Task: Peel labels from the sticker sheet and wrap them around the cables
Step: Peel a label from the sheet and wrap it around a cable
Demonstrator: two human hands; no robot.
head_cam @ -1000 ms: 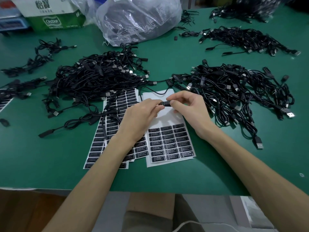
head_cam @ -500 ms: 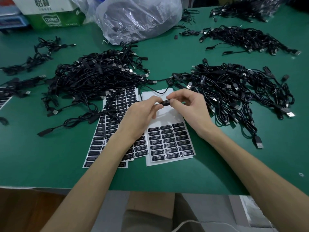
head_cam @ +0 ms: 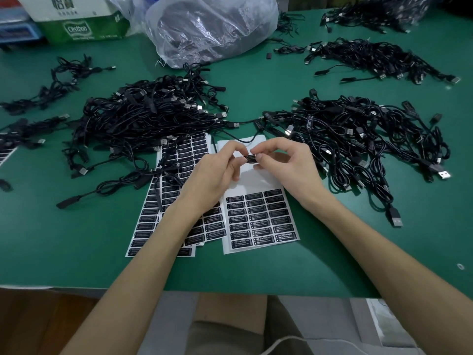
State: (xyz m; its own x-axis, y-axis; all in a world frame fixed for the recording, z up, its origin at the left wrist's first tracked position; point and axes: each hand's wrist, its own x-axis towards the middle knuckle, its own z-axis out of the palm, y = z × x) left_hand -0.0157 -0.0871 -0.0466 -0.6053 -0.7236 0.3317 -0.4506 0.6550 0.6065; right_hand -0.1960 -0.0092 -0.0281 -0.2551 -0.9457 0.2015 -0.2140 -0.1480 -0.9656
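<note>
Above the white sticker sheet (head_cam: 258,219), both hands meet over a small black cable controller with a label on it (head_cam: 250,158). My left hand (head_cam: 217,172) pinches its left end and my right hand (head_cam: 284,162) pinches its right end with thumb and forefinger. The controller's thin black cable (head_cam: 240,140) loops away across the top of the sheet toward the piles. The sheet's upper half is bare backing; black labels fill its lower half. A second, fuller sticker sheet (head_cam: 176,175) lies to the left, partly under my left forearm.
A large pile of black cables (head_cam: 143,119) lies at centre left and another (head_cam: 358,139) at the right. More cables (head_cam: 371,57) sit at the far right. A clear plastic bag (head_cam: 210,26) and a green-and-white box (head_cam: 79,26) stand at the back. The table's front edge (head_cam: 230,289) is near me.
Both hands have lifted slightly away from me with the controller, and the fingers have shifted round it. The sheets and cable piles lie as before.
</note>
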